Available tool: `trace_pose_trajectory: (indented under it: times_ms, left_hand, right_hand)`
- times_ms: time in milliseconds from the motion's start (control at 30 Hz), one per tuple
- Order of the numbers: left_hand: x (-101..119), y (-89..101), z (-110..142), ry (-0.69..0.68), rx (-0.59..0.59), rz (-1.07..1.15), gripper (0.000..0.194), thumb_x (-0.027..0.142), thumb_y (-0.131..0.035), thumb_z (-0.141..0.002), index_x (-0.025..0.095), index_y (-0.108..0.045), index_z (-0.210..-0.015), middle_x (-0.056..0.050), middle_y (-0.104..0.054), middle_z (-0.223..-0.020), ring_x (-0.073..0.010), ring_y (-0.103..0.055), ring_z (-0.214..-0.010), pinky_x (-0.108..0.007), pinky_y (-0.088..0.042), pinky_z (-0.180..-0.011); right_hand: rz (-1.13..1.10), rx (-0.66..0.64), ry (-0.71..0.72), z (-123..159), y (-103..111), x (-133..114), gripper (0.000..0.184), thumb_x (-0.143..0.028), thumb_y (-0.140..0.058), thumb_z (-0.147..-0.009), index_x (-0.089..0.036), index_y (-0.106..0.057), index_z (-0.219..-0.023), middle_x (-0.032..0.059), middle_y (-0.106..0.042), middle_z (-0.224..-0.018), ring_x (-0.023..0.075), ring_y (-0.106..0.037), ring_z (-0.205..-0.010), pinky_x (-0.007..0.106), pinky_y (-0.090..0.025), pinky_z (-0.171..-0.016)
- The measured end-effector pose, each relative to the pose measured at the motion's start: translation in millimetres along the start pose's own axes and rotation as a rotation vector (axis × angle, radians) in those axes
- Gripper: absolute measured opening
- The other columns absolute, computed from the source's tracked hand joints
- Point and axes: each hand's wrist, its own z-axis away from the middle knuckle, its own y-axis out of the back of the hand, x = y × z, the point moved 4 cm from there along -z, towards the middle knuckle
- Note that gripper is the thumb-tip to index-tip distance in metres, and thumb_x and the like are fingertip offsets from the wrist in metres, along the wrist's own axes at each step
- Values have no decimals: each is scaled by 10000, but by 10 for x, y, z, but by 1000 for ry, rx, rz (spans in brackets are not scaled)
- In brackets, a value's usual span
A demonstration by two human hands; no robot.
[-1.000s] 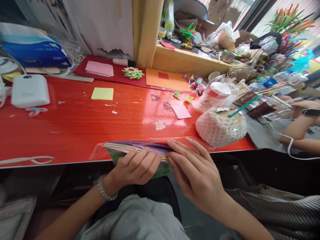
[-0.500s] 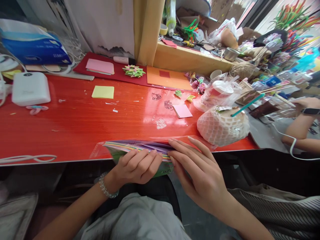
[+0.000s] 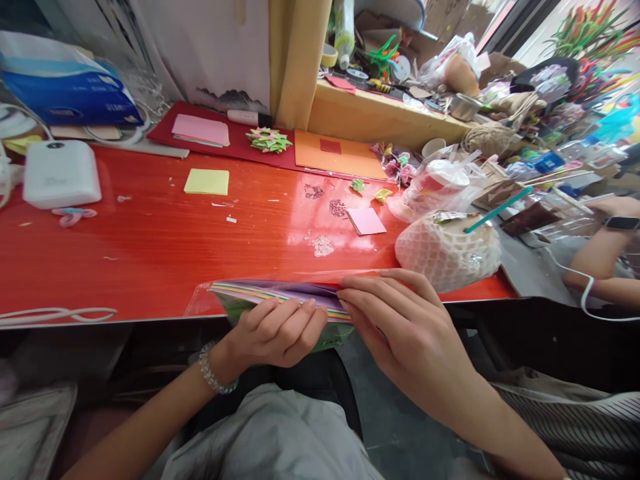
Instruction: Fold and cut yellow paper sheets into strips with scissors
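Observation:
A pack of coloured paper in a clear plastic sleeve is held at the table's front edge, its striped edges of several colours facing up and a purple sheet at the back. My left hand is closed round the near side of the pack, fingers curled over its edge. At the pack's right end, my right hand has its fingertips and thumb closed on the edge of the purple paper or the sleeve; which of them it grips I cannot tell. Green shows through the sleeve below my left hand.
The red table bears a yellow paper stack, a pink paper stack, a white power bank and a netted coconut with a straw. Another person's arm rests at the right. A cluttered ledge runs behind.
My right hand's fingers have drawn together and bent at the pack's right end, where they lay more stretched before. The left hand keeps its hold.

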Motion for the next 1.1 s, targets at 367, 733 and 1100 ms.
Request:
trace_pose_trajectory:
  times_ms: [367,733,1100]
  left_hand:
    - [4,-10,20,1,4,2,172,153,-698,-712,214,-645,-864,-6,-605,-884,-123,-517,-810,-261,-392,-798]
    - [-1,-2,8,-5,-5,2,159,164,-690,-725,217,-648,-869,-4,-617,-876,-130,-526,-806,-269,-392,-824]
    - [-3,-5,1,-2,-1,-9,155,173,-695,-720,223,-642,-857,0,-618,-877,-128,-523,-817,-262,-394,-828]
  right_hand:
    - [66,-45,60,-82,-3,25,167,-101,-473,-883,-187,-617,-883,13,-706,-809,133,-614,-691,297,-421,-804]
    - [39,-44,50,-49,30,0,148,-134,-496,-888,-193,-631,-874,11,-713,-824,132,-639,-720,303,-441,-819]
    - [42,-27,49,-42,40,-23,154,-127,-509,-883,-199,-643,-861,12,-719,-899,136,-646,-770,307,-445,-842]
